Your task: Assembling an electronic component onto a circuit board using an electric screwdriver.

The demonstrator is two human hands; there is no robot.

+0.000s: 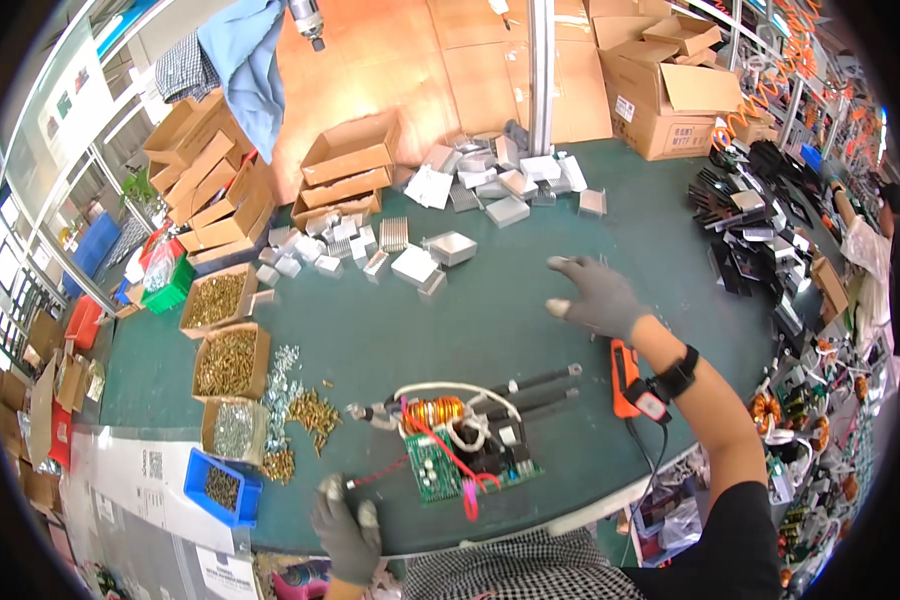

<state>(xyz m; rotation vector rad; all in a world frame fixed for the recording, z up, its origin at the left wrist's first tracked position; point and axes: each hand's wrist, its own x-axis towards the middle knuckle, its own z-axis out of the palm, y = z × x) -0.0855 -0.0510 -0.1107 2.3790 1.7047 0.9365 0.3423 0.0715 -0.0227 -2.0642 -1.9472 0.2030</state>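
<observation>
My right hand point(602, 297), in a grey glove, is over the green tabletop with thumb and forefinger spread, holding nothing. My left hand point(348, 532), also gloved, is at the near table edge with its thumb and forefinger apart. Its fingertips are beside the end of a thin red wire point(378, 475); whether they touch it I cannot tell. That wire runs to a green circuit board point(435, 468) joined to a copper-wound coil point(435, 413), with black cables point(530, 384) and a white cable loop around it. An orange handheld device point(625, 378) lies beside my right forearm, beneath a black wrist strap.
Silver finned heat sinks point(450, 248) are scattered toward the back. Boxes of brass-coloured screws point(226, 362) and a blue bin point(222, 487) line the left, with loose screws point(313, 418) alongside. Black metal parts point(755, 215) pile up at right. A power screwdriver point(307, 22) hangs above.
</observation>
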